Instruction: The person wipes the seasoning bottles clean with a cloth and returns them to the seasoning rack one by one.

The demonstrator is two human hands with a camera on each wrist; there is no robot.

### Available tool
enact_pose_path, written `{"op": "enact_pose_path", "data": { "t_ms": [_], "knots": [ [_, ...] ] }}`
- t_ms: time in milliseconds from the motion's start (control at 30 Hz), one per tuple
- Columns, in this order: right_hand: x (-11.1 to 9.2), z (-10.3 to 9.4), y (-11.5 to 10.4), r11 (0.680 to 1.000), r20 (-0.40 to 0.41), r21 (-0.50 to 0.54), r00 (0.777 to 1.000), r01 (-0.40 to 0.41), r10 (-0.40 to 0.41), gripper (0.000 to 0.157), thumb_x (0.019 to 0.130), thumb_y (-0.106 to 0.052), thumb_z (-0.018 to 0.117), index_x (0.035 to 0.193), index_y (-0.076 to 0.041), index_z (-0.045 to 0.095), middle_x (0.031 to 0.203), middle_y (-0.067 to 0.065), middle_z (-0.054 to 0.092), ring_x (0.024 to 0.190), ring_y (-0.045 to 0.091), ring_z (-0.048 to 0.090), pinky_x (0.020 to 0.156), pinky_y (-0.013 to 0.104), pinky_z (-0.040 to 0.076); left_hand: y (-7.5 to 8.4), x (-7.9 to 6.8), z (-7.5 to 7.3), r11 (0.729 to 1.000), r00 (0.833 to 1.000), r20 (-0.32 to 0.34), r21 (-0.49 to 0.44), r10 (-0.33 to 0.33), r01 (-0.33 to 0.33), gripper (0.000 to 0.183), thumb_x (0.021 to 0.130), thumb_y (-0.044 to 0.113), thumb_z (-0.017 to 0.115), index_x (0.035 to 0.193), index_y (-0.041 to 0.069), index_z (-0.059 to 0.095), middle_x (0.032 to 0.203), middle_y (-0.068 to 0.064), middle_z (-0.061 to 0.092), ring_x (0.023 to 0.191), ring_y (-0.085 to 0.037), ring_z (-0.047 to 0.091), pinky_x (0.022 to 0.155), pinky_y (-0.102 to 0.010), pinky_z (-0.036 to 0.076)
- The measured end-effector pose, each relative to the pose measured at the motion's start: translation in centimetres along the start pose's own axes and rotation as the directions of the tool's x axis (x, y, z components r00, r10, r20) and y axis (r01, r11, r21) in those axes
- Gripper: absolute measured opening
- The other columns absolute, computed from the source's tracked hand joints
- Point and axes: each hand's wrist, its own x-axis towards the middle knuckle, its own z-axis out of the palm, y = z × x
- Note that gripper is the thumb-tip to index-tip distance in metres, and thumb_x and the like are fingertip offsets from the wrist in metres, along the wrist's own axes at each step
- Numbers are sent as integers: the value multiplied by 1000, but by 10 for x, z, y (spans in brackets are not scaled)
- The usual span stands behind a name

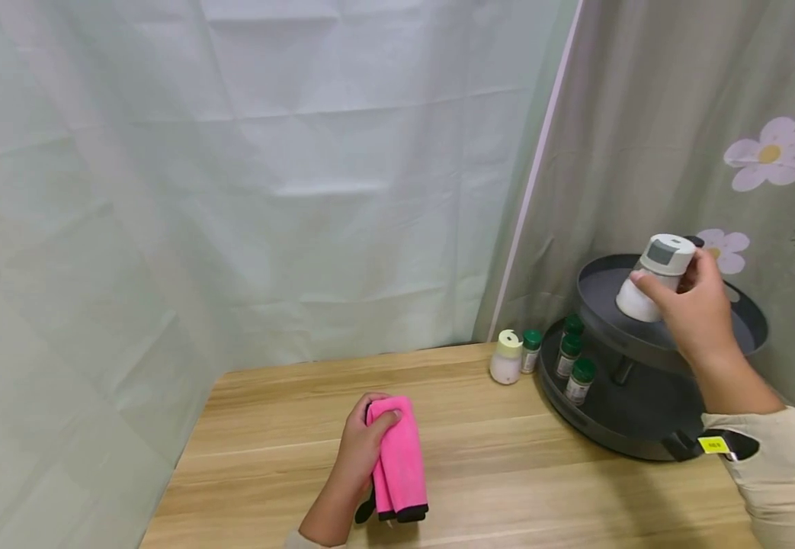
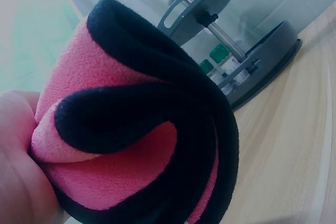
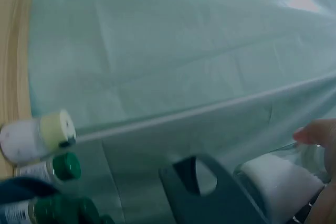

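Observation:
My left hand (image 1: 361,442) grips a folded pink cloth with black edging (image 1: 401,457), thumb on top, above the wooden table. The left wrist view shows the folds of this cloth (image 2: 105,72) up close. At the right, my right hand (image 1: 702,309) holds a clear jar of white contents with a white and grey cap (image 1: 665,263), thumb on one side and fingers round the other. The jar overlaps the upper tray of a dark grey two-tier rack (image 1: 603,305). In the right wrist view the jar (image 3: 281,182) is partly hidden by the hand.
Several green-capped spice bottles (image 1: 578,380) stand on the rack's lower tray. Left of the rack, on the wooden table (image 1: 287,427), are a jar with a pale yellow cap (image 1: 506,357) and another green-capped bottle (image 1: 530,352). Curtains (image 1: 342,191) hang behind the table.

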Motion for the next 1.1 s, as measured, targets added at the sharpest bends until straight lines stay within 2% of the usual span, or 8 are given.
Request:
{"op": "enact_pose_path", "data": {
  "t_ms": [200, 300, 467, 600, 833, 900, 1000, 1100],
  "knots": [
    [0, -10, 12, 983, 67, -180, 998, 25, -13, 83, 92, -43, 70, 155, -10, 27, 147, 17, 44, 116, 15, 48, 87, 23, 40, -2, 1, 1, 1000, 1000, 1, 1, -2, 2, 36, 91, 19, 70, 123, 7, 58, 105, -7, 61, 84, -16, 62, 73, -31, 53],
    [0, -13, 16, 970, 92, -236, 995, 48, -27, 85, 91, -41, 71, 151, 0, 26, 143, 25, 45, 115, 28, 50, 79, 24, 37, -2, 1, 0, 1000, 1000, 3, -7, 3, -3, 36, 91, 18, 70, 123, 6, 58, 107, -7, 60, 85, -17, 61, 74, -31, 53],
    [0, -18, 21, 957, 119, -288, 993, 36, -2, 89, 92, -43, 69, 149, 5, 21, 141, 35, 43, 122, 49, 47, 77, 32, 36, -4, 3, 1, 999, 1000, 19, -21, 24, -24, 36, 91, 15, 70, 123, 5, 58, 108, -8, 61, 87, -17, 61, 75, -31, 53],
    [-1, -18, 24, 953, 117, -299, 993, 40, -5, 88, 91, -43, 70, 147, 5, 23, 139, 36, 45, 122, 50, 48, 76, 33, 36, -4, 3, 0, 1000, 1000, 17, -12, 24, -24, 36, 91, 17, 70, 124, 6, 58, 109, -8, 61, 87, -16, 61, 75, -31, 53],
    [-4, -16, 20, 949, 111, -309, 993, 63, -30, 91, 93, -42, 68, 155, 4, 19, 144, 38, 39, 126, 55, 43, 93, 66, 38, -6, 4, -2, 1000, 1000, 19, -7, 19, -18, 37, 92, 18, 69, 125, 6, 57, 109, -8, 61, 86, -17, 61, 74, -32, 53],
    [-5, -15, 15, 953, 57, -296, 997, 63, -48, 89, 93, -41, 68, 157, -1, 21, 149, 33, 36, 129, 50, 42, 102, 61, 40, -5, 4, -2, 1000, 1000, 15, -3, 19, -19, 37, 92, 18, 69, 125, 7, 57, 109, -8, 61, 87, -17, 61, 74, -32, 53],
    [-10, -12, 4, 969, -102, -230, 988, 87, -113, 76, 91, -34, 72, 155, -12, 36, 149, 9, 40, 130, 27, 45, 110, 36, 41, -5, 4, -3, 1000, 1000, 9, 2, 16, -17, 36, 92, 19, 69, 125, 7, 58, 109, -8, 61, 87, -17, 61, 74, -31, 53],
    [-17, -5, -11, 970, -264, -89, 933, 228, -243, 57, 88, -18, 73, 141, -17, 54, 133, -17, 43, 122, 4, 46, 106, 16, 38, -4, 4, -3, 1000, 1000, 5, 5, 11, -11, 36, 93, 19, 69, 125, 7, 58, 109, -8, 60, 87, -17, 61, 74, -31, 52]
  ]
}}
